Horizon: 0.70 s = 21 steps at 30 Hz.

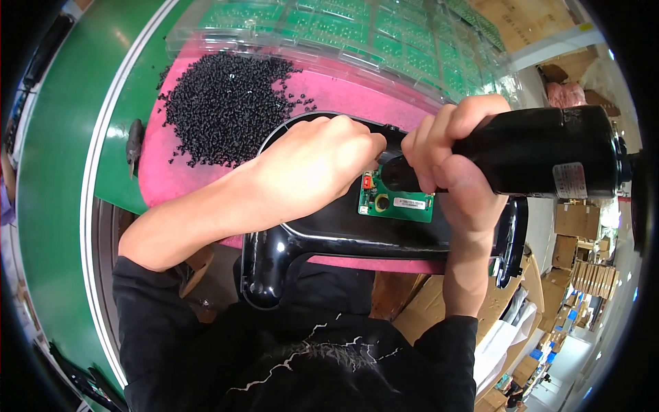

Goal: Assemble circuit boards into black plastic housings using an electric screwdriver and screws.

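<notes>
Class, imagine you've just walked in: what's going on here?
A person's right hand grips a black power driver, its nose over a green circuit board in a glossy black housing. The left hand is curled close by the nose; whether it holds anything is hidden. Small black pieces, apparently screws, lie heaped on a pink mat.

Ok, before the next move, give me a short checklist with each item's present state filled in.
1. Right hand gripping the black power tool: ok.
2. Green circuit board inside the black housing: ok.
3. Small black screw-like pieces on hand: ok, heaped on the pink mat.
4. Left hand well clear of the tool's nose: not ok, close beside it.
5. Anything held in the left hand: cannot tell, hidden from view.
6. Tool's tip seated: cannot tell.
</notes>
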Available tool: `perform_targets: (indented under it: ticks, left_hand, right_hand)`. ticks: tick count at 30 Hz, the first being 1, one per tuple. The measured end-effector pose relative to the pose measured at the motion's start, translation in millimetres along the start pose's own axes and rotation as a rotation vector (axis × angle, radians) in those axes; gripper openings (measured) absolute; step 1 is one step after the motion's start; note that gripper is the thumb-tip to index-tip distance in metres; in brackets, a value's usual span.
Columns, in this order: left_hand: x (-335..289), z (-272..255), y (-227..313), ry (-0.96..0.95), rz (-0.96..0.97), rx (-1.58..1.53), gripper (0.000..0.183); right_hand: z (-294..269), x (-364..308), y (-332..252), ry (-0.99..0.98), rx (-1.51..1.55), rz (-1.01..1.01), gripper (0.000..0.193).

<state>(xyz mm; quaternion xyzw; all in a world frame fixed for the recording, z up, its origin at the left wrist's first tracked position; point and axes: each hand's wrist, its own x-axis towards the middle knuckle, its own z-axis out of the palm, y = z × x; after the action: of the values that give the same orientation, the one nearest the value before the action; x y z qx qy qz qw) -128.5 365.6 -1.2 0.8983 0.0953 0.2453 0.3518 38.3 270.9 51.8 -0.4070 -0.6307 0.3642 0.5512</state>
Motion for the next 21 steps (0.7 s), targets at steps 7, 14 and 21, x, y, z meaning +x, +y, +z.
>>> perform_targets:
  ticks: [7,14,21]
  left_hand:
    - [4.5,-4.5,2.2,-0.132,-0.002,0.061,0.014]
    - [12.3,-4.1,4.3,-0.091,0.123,-0.07,0.012]
    - [15.3,-1.3,0.6,-0.145,0.148,-0.082,0.013]
  right_hand:
    - [-2.7,-19.2,-5.1,0.251,0.3,-0.207,0.029]
    - [-22.8,-34.5,-13.3,0.245,0.437,-0.316,0.028]
    - [-11.7,-33.3,-24.1,0.241,0.455,-0.275,0.025]
